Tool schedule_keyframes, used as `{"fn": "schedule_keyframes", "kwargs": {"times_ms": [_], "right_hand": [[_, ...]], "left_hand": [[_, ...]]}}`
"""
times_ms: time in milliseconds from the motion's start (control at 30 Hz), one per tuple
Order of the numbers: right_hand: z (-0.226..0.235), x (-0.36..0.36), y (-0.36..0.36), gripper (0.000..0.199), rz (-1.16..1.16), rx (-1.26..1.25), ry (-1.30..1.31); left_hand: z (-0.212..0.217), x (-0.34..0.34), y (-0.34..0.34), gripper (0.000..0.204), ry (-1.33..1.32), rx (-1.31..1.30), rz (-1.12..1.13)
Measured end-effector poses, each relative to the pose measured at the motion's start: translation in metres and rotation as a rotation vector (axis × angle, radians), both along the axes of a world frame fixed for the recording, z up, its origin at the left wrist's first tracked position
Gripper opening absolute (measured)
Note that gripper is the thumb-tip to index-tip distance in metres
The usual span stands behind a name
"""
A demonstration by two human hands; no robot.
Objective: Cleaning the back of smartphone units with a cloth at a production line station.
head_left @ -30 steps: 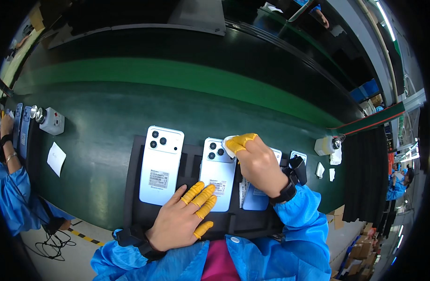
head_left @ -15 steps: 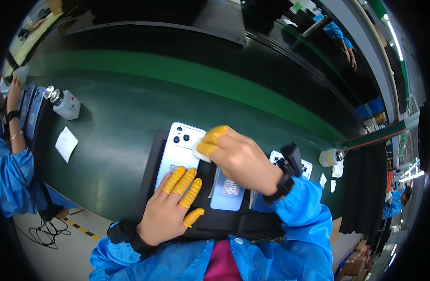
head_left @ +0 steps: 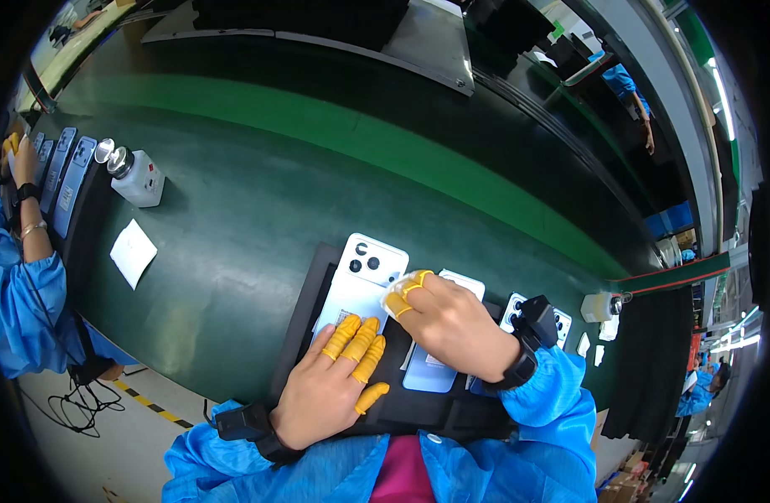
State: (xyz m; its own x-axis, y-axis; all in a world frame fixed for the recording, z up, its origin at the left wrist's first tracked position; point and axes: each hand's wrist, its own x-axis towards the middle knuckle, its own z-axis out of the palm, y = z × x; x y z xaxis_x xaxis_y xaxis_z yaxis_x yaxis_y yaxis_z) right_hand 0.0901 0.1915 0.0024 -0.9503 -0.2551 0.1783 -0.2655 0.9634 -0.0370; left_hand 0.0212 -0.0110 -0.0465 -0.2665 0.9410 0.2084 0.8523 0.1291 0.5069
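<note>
A pale blue phone point(head_left: 360, 286) lies back up at the left end of a black tray point(head_left: 304, 317), its camera end pointing away from me. My left hand point(head_left: 322, 394) lies over its near half, fingers stretched out, with yellow finger cots on several of them. In my right hand point(head_left: 456, 323), also in yellow cots, a folded white wipe point(head_left: 391, 299) is pinched against the phone's right edge. A second pale blue phone point(head_left: 431, 375) lies in the tray partly under my right hand. More phones point(head_left: 516, 310) sit to its right, half hidden by my wrist.
On the left stand a white pump bottle point(head_left: 139, 179) and a sheet of white paper point(head_left: 134, 253). A co-worker's arm point(head_left: 35, 243) reaches beside a row of blue phones point(head_left: 73, 186). Another bottle point(head_left: 599, 307) and crumpled white wipes point(head_left: 608, 327) lie at the right end of the green table point(head_left: 234, 235).
The whole view has shifted, so the tray and hands appear farther right. My right hand has slid the wipe slightly nearer along the phone's edge. My left hand stays on the phone.
</note>
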Motion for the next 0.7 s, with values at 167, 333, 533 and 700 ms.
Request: {"fn": "schedule_keyframes", "kwargs": {"times_ms": [167,333,533,700], "right_hand": [[-0.001,-0.035,-0.011,0.023,0.057,-0.1,0.103],[-0.018,-0.031,-0.009,0.022,0.079,-0.024,0.132],[0.0,0.009,0.008,0.02,-0.033,0.017,0.04],[-0.001,-0.026,0.014,0.025,-0.067,-0.082,0.144]], "left_hand": [[-0.002,-0.001,-0.001,0.049,-0.013,-0.017,-0.022],[-0.001,-0.004,-0.003,0.048,-0.057,-0.016,-0.047],[0.001,-0.003,-0.002,0.051,-0.049,-0.008,-0.035],[0.002,-0.004,0.0,0.052,-0.052,-0.006,-0.047]]}}
